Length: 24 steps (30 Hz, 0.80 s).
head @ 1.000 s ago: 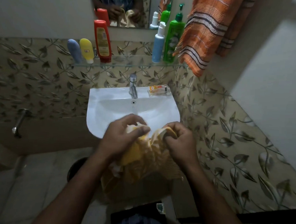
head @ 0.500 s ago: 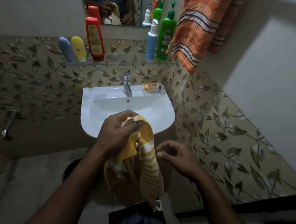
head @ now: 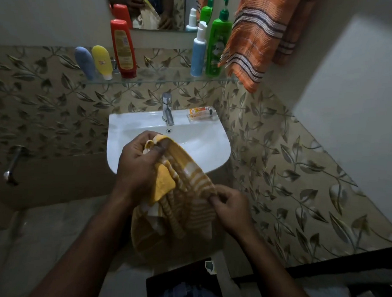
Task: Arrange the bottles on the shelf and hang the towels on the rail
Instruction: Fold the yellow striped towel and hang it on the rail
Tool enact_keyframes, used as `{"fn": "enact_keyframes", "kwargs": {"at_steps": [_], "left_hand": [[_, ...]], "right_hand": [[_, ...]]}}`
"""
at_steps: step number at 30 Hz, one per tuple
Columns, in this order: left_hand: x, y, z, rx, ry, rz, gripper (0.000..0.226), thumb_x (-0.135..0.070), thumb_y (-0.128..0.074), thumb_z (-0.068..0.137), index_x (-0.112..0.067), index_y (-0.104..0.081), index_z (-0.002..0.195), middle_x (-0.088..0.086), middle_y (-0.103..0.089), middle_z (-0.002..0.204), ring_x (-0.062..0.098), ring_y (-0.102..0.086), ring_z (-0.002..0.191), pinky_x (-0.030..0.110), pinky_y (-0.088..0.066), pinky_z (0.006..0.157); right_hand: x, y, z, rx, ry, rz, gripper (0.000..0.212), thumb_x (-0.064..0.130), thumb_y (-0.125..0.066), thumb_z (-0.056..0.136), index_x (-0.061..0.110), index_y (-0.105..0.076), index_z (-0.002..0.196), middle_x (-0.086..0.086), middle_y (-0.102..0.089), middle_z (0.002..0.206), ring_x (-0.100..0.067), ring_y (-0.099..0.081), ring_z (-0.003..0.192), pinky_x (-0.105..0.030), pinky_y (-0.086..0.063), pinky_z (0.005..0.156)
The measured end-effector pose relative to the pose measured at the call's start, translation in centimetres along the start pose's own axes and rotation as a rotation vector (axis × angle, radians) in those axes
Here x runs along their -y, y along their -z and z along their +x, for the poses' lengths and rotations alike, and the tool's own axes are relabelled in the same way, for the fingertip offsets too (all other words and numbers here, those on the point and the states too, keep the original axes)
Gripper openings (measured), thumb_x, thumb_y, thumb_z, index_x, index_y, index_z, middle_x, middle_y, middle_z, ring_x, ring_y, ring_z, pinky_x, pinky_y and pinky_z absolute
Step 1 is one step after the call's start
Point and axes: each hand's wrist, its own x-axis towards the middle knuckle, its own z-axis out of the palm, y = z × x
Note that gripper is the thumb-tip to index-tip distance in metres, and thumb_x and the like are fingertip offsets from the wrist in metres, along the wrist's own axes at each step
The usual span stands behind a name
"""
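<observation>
Now, best to open out the soft yellow-and-white striped terry towel (head: pixel 187 200) before lifting it: bunched and drooping near, just in front of the white glazed ceramic basin (head: pixel 214 135), clutched at its top by the left hand (head: pixel 139 165) with fingers curled round a wad, and pinched along a lower right edge by the right hand (head: pixel 230 209). Better to slide that right pinch along the hem to a corner, pull taut, shake flat, then carry far and right toward the orange woven towel with dark and white stripes and a frayed fringe (head: pixel 260 38), already hung; no sight of the rail itself. Probably limp and clingy, so worth lifting high over the basin. Beyond, a thin clear glass shelf (head: pixel 162 79), smooth and hard-edged, bearing a tall green plastic pump bottle (head: pixel 218 45), a tall red plastic bottle (head: pixel 123 47), a slim blue-and-white pump bottle (head: pixel 198 50), then a rounded yellow squeeze tube (head: pixel 102 61) and a blue squeeze tube (head: pixel 85 62), both leaning left.
</observation>
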Motion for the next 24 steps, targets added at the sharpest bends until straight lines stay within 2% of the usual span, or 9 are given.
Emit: {"fn": "enact_keyframes", "kwargs": {"at_steps": [4,7,9,11,13,14,18,22,24], "left_hand": [[0.9,0.4,-0.5,0.009,-0.005,0.046,0.022,-0.022,-0.072,0.097,-0.032,-0.073,0.077,-0.014,-0.066,0.068,0.007,-0.063,0.066,0.033,-0.052,0.070],[1.0,0.5,-0.5,-0.085,0.012,-0.014,0.023,-0.021,-0.073,0.096,-0.031,-0.074,0.075,-0.016,-0.064,0.064,0.004,-0.060,0.062,0.029,-0.050,0.065],[0.6,0.9,0.0,-0.183,0.022,-0.082,0.025,-0.016,-0.069,0.099,-0.025,-0.069,0.076,-0.017,-0.061,0.060,0.001,-0.057,0.058,0.024,-0.050,0.059],[0.3,1.3,0.4,-0.247,0.027,-0.104,0.026,-0.015,-0.064,0.103,-0.023,-0.065,0.078,-0.018,-0.061,0.057,-0.002,-0.057,0.055,0.018,-0.051,0.055],[0.5,1.9,0.5,-0.281,0.020,-0.100,0.024,-0.017,-0.064,0.104,-0.023,-0.066,0.080,-0.017,-0.063,0.059,-0.001,-0.059,0.056,0.017,-0.051,0.056],[0.5,2.2,0.6,-0.298,0.024,-0.112,0.023,-0.017,-0.063,0.104,-0.022,-0.066,0.081,-0.017,-0.064,0.060,-0.001,-0.060,0.057,0.017,-0.052,0.056],[1.1,3.5,0.5,-0.379,0.075,-0.198,0.021,-0.018,-0.063,0.104,-0.019,-0.066,0.083,-0.015,-0.066,0.062,0.000,-0.062,0.057,0.017,-0.053,0.058],[2.2,3.2,0.1,-0.252,0.125,-0.161,0.020,-0.019,-0.065,0.103,-0.021,-0.067,0.083,-0.005,-0.064,0.070,0.008,-0.063,0.062,0.022,-0.055,0.061],[2.4,2.4,-0.3,-0.163,0.122,-0.101,0.021,-0.017,-0.065,0.102,-0.023,-0.069,0.083,-0.009,-0.065,0.069,0.007,-0.062,0.064,0.022,-0.055,0.061]], "right_hand": [[1.0,2.4,0.9,-0.179,0.107,-0.049,0.033,-0.001,-0.067,0.095,0.021,-0.082,0.113,0.012,-0.080,0.109,-0.006,-0.074,0.105,-0.031,-0.060,0.090],[1.8,3.7,1.6,-0.245,0.175,-0.084,0.017,0.009,-0.066,0.096,0.018,-0.079,0.101,0.012,-0.076,0.090,-0.007,-0.071,0.084,-0.033,-0.058,0.071],[2.2,4.5,1.5,-0.086,0.149,-0.040,0.004,0.023,-0.073,0.093,0.021,-0.076,0.093,0.015,-0.072,0.082,-0.004,-0.066,0.072,-0.029,-0.052,0.062],[1.3,5.3,1.2,0.237,0.110,-0.101,0.011,0.022,-0.084,0.087,0.028,-0.074,0.090,0.020,-0.072,0.083,0.000,-0.065,0.073,-0.020,-0.049,0.063],[-0.1,6.2,1.0,0.408,0.044,-0.189,0.012,0.018,-0.082,0.089,0.026,-0.074,0.084,0.012,-0.073,0.082,-0.001,-0.066,0.073,-0.030,-0.055,0.067],[-0.8,6.8,1.0,0.383,0.000,-0.200,0.014,0.015,-0.078,0.093,0.026,-0.075,0.085,0.011,-0.074,0.083,-0.002,-0.068,0.074,-0.030,-0.056,0.069],[-1.1,8.4,1.3,0.077,-0.115,-0.028,0.025,0.006,-0.062,0.103,0.025,-0.077,0.097,0.017,-0.076,0.083,0.006,-0.068,0.076,-0.011,-0.049,0.069],[-0.8,7.8,2.6,-0.092,-0.217,0.318,0.028,0.009,-0.048,0.110,0.012,-0.075,0.117,-0.005,-0.081,0.108,-0.015,-0.077,0.099,-0.022,-0.060,0.080],[-0.2,7.5,2.8,-0.182,-0.273,0.540,0.030,0.008,-0.041,0.111,0.010,-0.071,0.118,-0.010,-0.081,0.104,-0.022,-0.077,0.095,-0.028,-0.062,0.077]]}}
